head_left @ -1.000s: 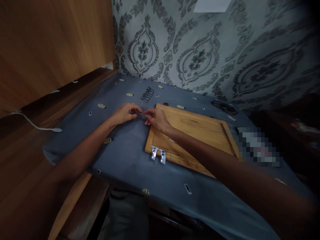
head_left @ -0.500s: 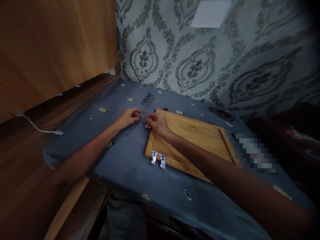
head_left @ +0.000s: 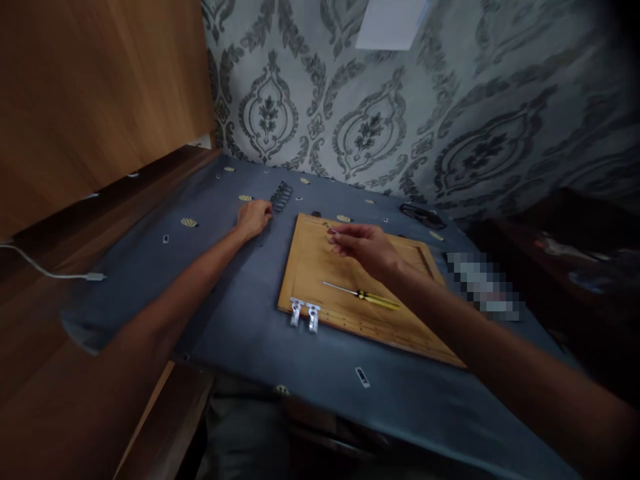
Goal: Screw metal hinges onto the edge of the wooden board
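Observation:
My right hand [head_left: 363,247] is closed in a pinch above the upper part of a wooden panel [head_left: 320,260], with a small thin metal piece [head_left: 330,229] at its fingertips. My left hand [head_left: 255,217] rests on the blue cloth left of the panel, fingers curled in; what they hold, if anything, is hidden. Just beyond it lies a row of dark metal pieces [head_left: 283,196]. A screwdriver [head_left: 376,299] with a yellow and black handle lies on the panel, under my right forearm. Two silver hinges [head_left: 305,315] sit side by side at the panel's near left edge.
A patterned blue cloth [head_left: 220,340] covers the table. Right of the panel lie a dark object [head_left: 423,215] and a pixelated item [head_left: 483,285]. A white cable [head_left: 55,275] comes in from the left beside a wooden cabinet [head_left: 105,87]. Patterned wallpaper is behind.
My hands, close together before, have parted. The right moved right over the panel with the small metal piece; the left moved nearer the dark metal row. The screwdriver now shows. The view shifted slightly.

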Action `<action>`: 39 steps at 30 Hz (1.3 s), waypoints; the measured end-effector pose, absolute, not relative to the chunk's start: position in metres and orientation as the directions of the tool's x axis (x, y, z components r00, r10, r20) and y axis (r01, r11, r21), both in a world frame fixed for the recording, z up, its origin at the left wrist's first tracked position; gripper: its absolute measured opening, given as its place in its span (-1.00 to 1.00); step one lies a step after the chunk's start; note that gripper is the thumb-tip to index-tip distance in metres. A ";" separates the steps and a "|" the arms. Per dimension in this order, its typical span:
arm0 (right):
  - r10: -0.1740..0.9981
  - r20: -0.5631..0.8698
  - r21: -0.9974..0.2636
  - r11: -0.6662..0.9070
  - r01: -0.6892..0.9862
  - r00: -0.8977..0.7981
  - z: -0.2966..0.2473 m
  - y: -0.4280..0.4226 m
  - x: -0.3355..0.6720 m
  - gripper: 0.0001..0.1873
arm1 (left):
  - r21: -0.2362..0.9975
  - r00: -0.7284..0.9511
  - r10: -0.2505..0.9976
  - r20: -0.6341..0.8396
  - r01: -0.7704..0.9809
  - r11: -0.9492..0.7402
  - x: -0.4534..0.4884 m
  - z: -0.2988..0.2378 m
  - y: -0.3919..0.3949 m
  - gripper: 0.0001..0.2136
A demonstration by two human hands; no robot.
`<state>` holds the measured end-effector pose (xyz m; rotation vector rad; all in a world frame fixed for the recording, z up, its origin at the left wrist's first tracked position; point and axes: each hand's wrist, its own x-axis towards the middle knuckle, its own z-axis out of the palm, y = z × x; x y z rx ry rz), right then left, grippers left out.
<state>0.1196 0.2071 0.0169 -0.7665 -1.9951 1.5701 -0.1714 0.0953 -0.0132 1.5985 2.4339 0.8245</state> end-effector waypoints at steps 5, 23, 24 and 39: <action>0.713 -0.061 -0.973 0.113 0.200 -0.699 0.020 0.199 0.182 -0.65 | 0.484 -0.338 0.937 0.091 0.837 0.255 -0.165 -0.009 0.065 -0.66; 0.746 0.046 -0.969 -0.129 -0.211 -0.664 0.022 0.023 0.281 -0.69 | 0.569 -0.170 0.760 0.628 0.766 -0.299 0.049 0.080 -0.079 -0.81; 0.762 0.060 -0.961 -0.131 -0.245 -0.644 0.030 0.014 0.290 -0.64 | 0.599 -0.157 0.733 0.662 0.699 -0.391 0.063 0.091 -0.088 -0.84; 0.824 0.187 -0.910 -0.060 -0.409 -0.535 0.056 -0.075 0.340 -0.70 | 0.756 -0.150 0.777 0.611 0.403 -0.516 0.168 0.105 -0.146 -0.86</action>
